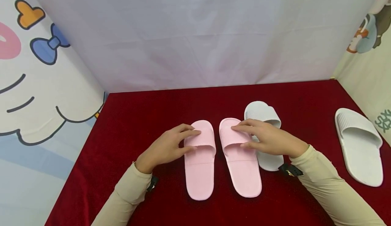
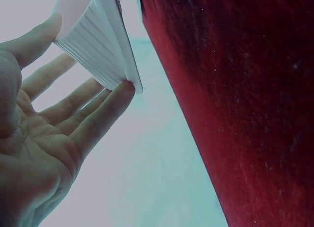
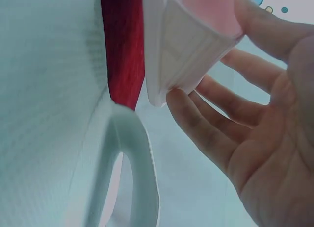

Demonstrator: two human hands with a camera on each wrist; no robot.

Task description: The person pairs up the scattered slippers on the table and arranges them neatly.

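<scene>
Two pink slippers stand side by side, toes pointing away. On the left pink slipper (image 1: pixel 200 175), my left hand (image 1: pixel 165 148) rests with spread, nearly straight fingers on the ribbed strap, its thumb by the strap's rear edge. In the left wrist view, fingertips touch the side of the strap (image 2: pixel 95 45). Over the right pink slipper (image 1: pixel 242 176), my right hand (image 1: pixel 268 137) lies likewise, fingers loosely extended across the strap and thumb near its opening. The right wrist view has the fingertips against the strap's (image 3: pixel 189 45) lower side.
A white slipper (image 1: pixel 270 161) lies partly beneath my right hand, close beside the right pink one. Another white slipper (image 1: pixel 365 158) lies at the far right edge of the red cloth (image 1: pixel 146 114). A pale curtain (image 1: pixel 195 49) hangs behind, with printed cloth walls on both sides.
</scene>
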